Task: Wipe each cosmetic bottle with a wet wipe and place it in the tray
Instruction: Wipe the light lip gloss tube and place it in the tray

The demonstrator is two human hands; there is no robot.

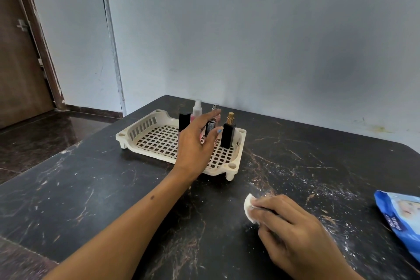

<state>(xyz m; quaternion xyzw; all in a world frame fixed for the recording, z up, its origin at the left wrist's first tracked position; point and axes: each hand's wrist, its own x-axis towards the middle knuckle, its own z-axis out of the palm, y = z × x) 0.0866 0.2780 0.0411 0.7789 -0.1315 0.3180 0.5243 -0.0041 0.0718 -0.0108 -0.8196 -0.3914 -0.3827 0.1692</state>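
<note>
A cream slotted tray [145,134] stands on the dark marble table. Several cosmetic bottles stand upright at its far side: a black bottle with a gold cap [228,132], a black one [184,120], a pink spray bottle [196,109] and a small dark bottle with a silver top [213,120]. My left hand [195,145] hovers over the tray with fingers spread, just in front of the small dark bottle, holding nothing. My right hand [293,232] rests on the table near the front, closed on a crumpled white wet wipe [249,208].
A blue pack of wet wipes [402,218] lies at the table's right edge. The wall runs right behind the table. A brown door [20,63] and shiny floor lie off to the left.
</note>
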